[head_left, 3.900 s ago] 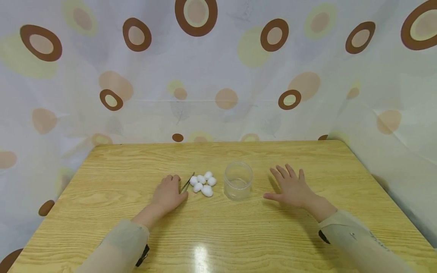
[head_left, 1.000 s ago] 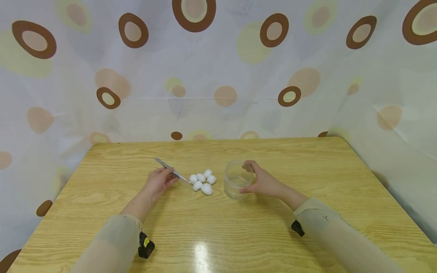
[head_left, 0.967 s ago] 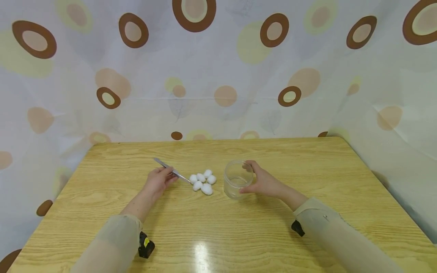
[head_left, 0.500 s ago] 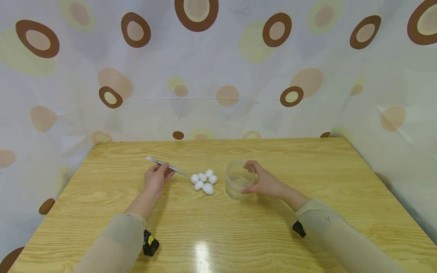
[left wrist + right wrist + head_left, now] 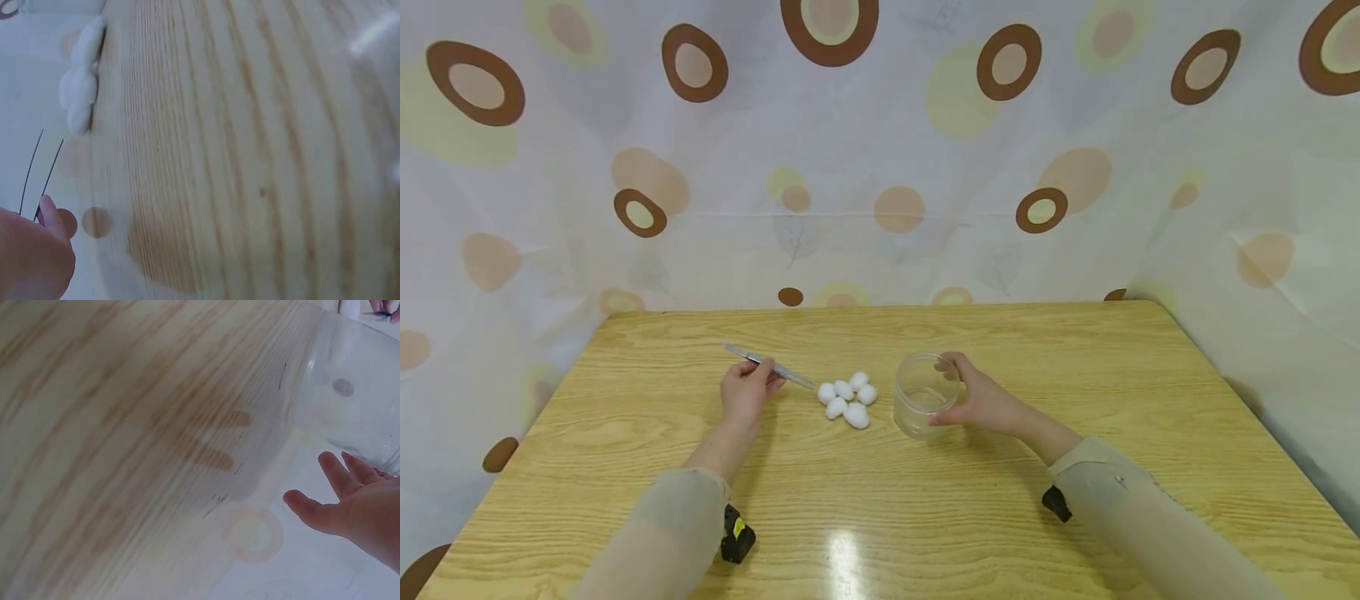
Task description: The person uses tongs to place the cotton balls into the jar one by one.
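Silver tweezers [image 5: 792, 377] are pinched between the thumb and fingers of my left hand [image 5: 743, 396], left of the jar. Their two prongs point right, toward several white cotton balls [image 5: 856, 415] clustered on the table. In the left wrist view the tweezers [image 5: 53, 165] show their prongs spread apart, with the cotton balls [image 5: 82, 94] beyond them. My right hand [image 5: 988, 402] grips a clear, round, uncovered jar [image 5: 910, 421] from its right side, thumb at the near wall and fingers behind. The jar stands upright with nothing visible inside.
Everything lies on a wood-grain table [image 5: 880, 517]. A patterned curtain [image 5: 895, 158] hangs along the back and both sides. Black devices, one at the left wrist [image 5: 737, 535] and one at the right wrist [image 5: 1057, 504], sit under the sleeves.
From 3.9 seconds ago, my left hand has picked up the tweezers and my right hand has taken hold of the jar. Since one second ago the tweezer tips have drawn slightly back from the cotton balls.
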